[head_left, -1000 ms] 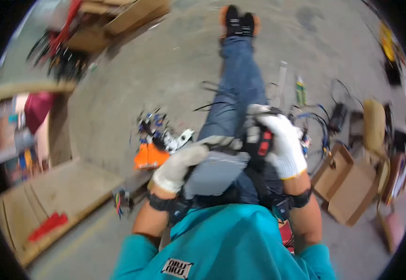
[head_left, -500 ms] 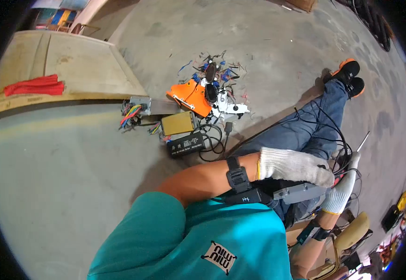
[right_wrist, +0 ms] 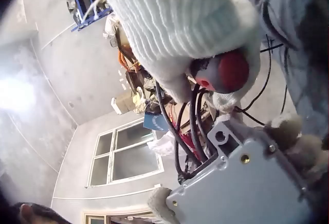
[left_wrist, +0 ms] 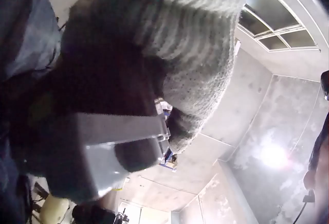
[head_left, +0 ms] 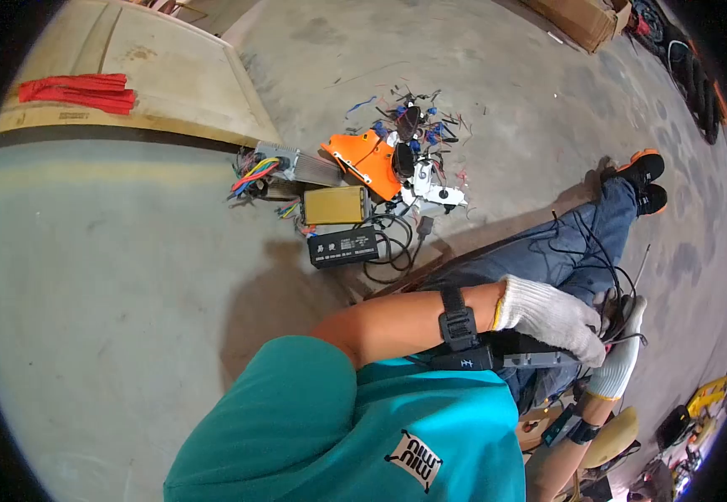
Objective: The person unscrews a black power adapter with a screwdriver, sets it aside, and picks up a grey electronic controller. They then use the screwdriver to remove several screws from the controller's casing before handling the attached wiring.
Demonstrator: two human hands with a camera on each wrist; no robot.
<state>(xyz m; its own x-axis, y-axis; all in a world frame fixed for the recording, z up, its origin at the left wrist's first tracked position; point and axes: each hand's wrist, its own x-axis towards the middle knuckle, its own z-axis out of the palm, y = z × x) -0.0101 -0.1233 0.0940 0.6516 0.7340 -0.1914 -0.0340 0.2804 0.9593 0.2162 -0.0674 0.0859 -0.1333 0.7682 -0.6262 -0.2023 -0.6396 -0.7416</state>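
Both hands wear white knit gloves. My left hand [head_left: 551, 322] grips a grey metal box [right_wrist: 241, 183] over my lap; its gloved fingertips [right_wrist: 285, 126] show at the box's edges in the right wrist view. Several black cables [right_wrist: 195, 126] come out of the box's end. Beside that end, my right hand [head_left: 621, 360] holds a screwdriver by its red and grey handle [right_wrist: 226, 73]. The thin shaft [head_left: 643, 261] points away from me in the head view. Cables loop round the right hand's fingers and over my legs.
Left of my legs lie a black power adapter [head_left: 342, 248], a gold box [head_left: 335, 206], a silver box with coloured wires [head_left: 309, 166], an orange part [head_left: 367, 161] and wire scraps. Red cloth [head_left: 79, 92] rests on a pale panel. A cardboard box [head_left: 576, 21] stands far off.
The head view has swung left, bringing the parts on the floor nearer its middle. The grey box has turned from face-up to nearly edge-on. Both hands keep their holds.
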